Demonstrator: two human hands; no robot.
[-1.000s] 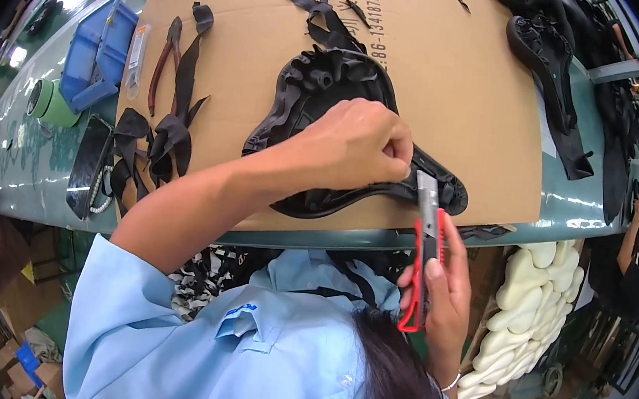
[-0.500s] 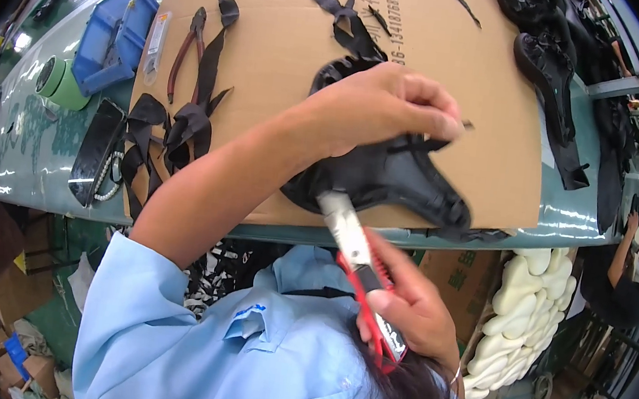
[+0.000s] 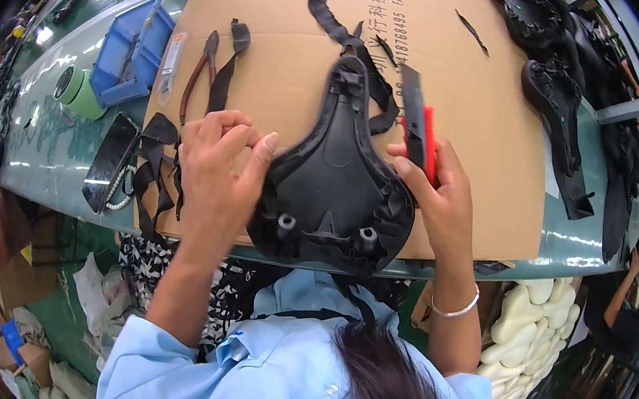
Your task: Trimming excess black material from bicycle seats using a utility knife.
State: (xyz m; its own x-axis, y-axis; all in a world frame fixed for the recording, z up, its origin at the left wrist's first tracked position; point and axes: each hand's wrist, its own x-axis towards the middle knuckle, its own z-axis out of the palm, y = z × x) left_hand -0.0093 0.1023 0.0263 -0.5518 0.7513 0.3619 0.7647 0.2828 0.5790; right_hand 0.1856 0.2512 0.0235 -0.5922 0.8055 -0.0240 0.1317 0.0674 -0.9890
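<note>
A black bicycle saddle (image 3: 332, 173) lies underside up at the cardboard's near edge, its narrow nose pointing away from me. Its cover is gathered in folds around the rim. My right hand (image 3: 436, 181), just right of the saddle, is closed round a red-and-black utility knife (image 3: 418, 132) with the blade pointing away. To the saddle's left, my left hand (image 3: 221, 165) hovers with loosely bent fingers, thumb apart, and nothing visible in it. Black strips of trimmed material (image 3: 156, 153) lie beside that hand, and another strip (image 3: 326, 20) stretches beyond the saddle's nose.
Red-handled pliers (image 3: 199, 79) and a small clear case (image 3: 170, 64) lie on the cardboard sheet (image 3: 468, 138). A blue bin (image 3: 132, 56) and a green roll (image 3: 79, 92) stand at left. More black saddles (image 3: 552, 92) sit at right; cream pads (image 3: 529, 334) are stacked below.
The saddle has turned so its nose points away from me. My left hand has moved off it to the left, releasing a thin strip. My right hand has raised the knife beside the saddle.
</note>
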